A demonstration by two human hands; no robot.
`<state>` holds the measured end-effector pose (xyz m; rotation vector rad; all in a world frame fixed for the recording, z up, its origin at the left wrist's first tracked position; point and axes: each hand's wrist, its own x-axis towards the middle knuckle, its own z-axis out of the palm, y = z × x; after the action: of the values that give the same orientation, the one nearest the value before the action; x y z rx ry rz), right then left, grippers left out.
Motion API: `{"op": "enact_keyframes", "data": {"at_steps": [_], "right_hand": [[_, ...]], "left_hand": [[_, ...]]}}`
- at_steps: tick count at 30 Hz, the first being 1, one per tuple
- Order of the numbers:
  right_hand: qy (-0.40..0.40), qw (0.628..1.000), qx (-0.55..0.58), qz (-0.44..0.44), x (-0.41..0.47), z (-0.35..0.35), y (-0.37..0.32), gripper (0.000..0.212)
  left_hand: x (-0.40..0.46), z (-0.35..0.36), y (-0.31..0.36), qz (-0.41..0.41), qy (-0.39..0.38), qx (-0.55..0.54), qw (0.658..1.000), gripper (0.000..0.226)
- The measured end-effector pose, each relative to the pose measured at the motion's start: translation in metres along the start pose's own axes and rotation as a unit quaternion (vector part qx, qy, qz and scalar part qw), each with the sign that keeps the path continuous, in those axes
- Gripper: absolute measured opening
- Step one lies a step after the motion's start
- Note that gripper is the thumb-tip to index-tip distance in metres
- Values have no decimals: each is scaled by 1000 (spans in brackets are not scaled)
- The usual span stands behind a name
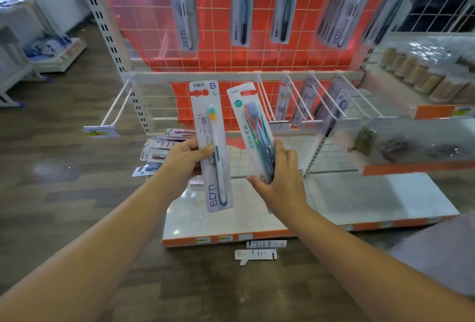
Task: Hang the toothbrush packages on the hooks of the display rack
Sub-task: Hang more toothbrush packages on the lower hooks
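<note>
My left hand [186, 161] grips a white toothbrush package [211, 126] with a green and yellow brush head, held upright. My right hand [279, 177] grips a second package [248, 116] holding blue and red brushes, tilted slightly left. Both packages are in front of the rack's white crossbar [205, 76], below the orange wire grid [226, 39]. White hooks [298, 95] stick out of the bar at the right, some with packages [334, 98] hanging on them. One long bare hook [115, 111] points out at the left. More packages [240, 5] hang on the upper grid.
A pile of loose toothbrush packages [159, 147] lies on the low shelf behind my left hand. The white base shelf [359, 201] has an orange front edge. Two label strips [257, 253] lie on the wooden floor. Shelves with bagged goods [421, 72] stand at the right.
</note>
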<state>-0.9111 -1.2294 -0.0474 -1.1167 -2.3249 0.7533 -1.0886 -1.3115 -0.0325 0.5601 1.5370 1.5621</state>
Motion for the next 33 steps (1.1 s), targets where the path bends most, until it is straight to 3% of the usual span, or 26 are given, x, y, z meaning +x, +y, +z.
{"op": "enact_keyframes", "data": {"at_steps": [9, 17, 23, 33], "right_hand": [[5, 1000, 10, -7, -5, -23, 28, 86], [6, 996, 87, -6, -9, -70, 59, 78], [21, 990, 140, -16, -12, -94, 72, 91], [44, 986, 161, -27, -10, -113, 88, 91]], "left_hand": [[-12, 39, -5, 7, 5, 6, 1000, 10], [-20, 96, -3, 18, 28, -12, 999, 15], [-26, 126, -3, 27, 28, -6, 999, 15], [-25, 144, 7, 38, 33, 10, 999, 16]]}}
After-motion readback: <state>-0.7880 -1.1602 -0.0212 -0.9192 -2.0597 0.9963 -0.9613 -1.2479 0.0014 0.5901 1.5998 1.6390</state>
